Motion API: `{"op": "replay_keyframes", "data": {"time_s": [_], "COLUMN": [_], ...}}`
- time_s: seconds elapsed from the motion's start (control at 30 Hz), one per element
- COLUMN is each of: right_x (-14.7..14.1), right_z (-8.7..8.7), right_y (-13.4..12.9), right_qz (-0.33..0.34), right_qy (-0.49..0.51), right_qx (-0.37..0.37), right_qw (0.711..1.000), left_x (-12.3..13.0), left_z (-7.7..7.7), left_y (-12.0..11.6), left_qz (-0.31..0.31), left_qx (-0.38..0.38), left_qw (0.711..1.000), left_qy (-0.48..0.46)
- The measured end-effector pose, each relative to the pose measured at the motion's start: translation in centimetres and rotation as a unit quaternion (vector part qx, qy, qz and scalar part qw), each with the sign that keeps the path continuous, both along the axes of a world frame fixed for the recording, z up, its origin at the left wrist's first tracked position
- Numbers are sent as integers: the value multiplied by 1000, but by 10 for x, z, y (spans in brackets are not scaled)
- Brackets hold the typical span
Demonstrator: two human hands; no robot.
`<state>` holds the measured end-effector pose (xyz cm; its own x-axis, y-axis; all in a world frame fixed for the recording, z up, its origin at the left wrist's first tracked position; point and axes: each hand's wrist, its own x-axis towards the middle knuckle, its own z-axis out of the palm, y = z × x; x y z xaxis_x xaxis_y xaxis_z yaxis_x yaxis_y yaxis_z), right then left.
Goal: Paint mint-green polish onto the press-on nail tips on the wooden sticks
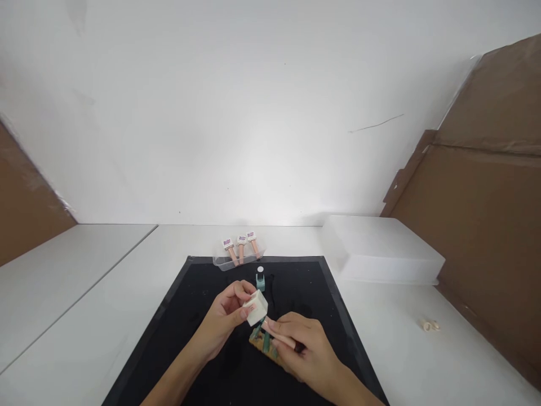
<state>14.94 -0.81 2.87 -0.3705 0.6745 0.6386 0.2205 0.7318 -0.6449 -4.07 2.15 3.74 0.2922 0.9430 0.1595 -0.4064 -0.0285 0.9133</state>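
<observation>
The white block (261, 309) sits pinched in the left hand (224, 311).

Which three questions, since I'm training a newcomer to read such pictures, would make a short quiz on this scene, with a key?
1. Count: how many pink-handled pieces rest in the clear tray?
2. True or false: the left hand holds the white block while the right hand grips a pink stick.
3. Fill in the gap: from the person's viewpoint, the white box sits to the ____ of the black mat.

Key:
1. Three.
2. True.
3. Right.
</observation>
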Motion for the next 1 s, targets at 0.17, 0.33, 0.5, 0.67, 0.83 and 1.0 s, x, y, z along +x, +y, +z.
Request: {"op": "replay_keyframes", "data": {"time_s": [0.17, 0.33, 0.5, 0.67, 0.83, 1.0], "right_x": [1, 1, 3, 7, 4, 4], "right_z": [-4, 0, -4, -11, -3, 3], "right_y": [1, 0, -1, -1, 0, -1], "right_qz": [23, -13, -102, -155, -125, -65], "right_qy": [67, 86, -62, -198, -207, -96], "right_qx": [-191, -87, 212, 312, 275, 129], "right_qw": [979, 992, 970, 916, 930, 985], "left_x": [-1, 1, 5, 5, 4, 4], "left_z": [2, 6, 7, 4, 4, 5], "left_y": [-3, -6, -7, -4, -1, -1], "left_qz": [-10, -12, -17, -11, 13, 10], "left_qx": [-41, -44, -42, -6, -1, -3], "left_qw": [999, 998, 999, 1000, 1000, 1000], "left_qy": [-23, -30, -19, -6, 11, 13]}}
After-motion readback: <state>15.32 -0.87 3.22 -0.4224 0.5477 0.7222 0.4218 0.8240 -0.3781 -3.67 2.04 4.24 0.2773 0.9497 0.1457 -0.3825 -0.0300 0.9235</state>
